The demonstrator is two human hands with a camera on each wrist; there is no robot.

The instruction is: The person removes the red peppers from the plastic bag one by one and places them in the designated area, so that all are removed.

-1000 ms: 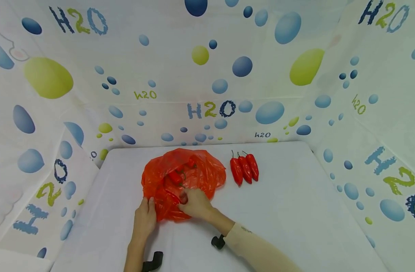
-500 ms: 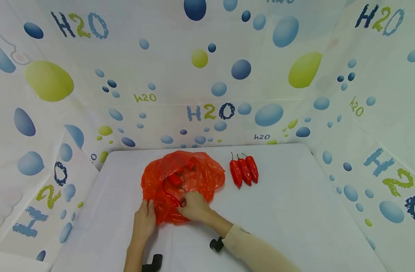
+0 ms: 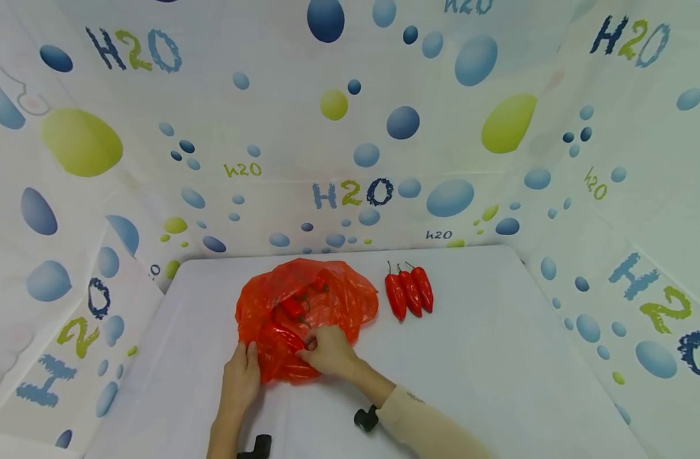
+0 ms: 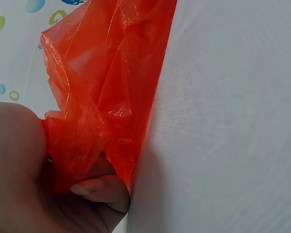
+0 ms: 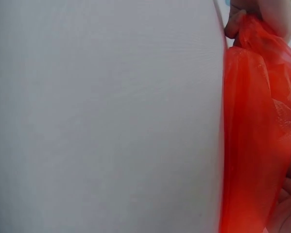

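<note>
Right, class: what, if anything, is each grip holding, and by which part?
The left grip holds the bag by its near left side; what the right grip holds, if anything, cannot be told.

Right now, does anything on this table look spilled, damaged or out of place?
Nothing stands out. Three red chili peppers lie side by side on the white table, with no visible damage; more peppers show inside the red plastic bag, whose crumpling seems normal for thin plastic.

The left hand (image 3: 241, 375) grips with curled fingers while the right hand (image 3: 330, 351), fingers bent, angles leftward.
</note>
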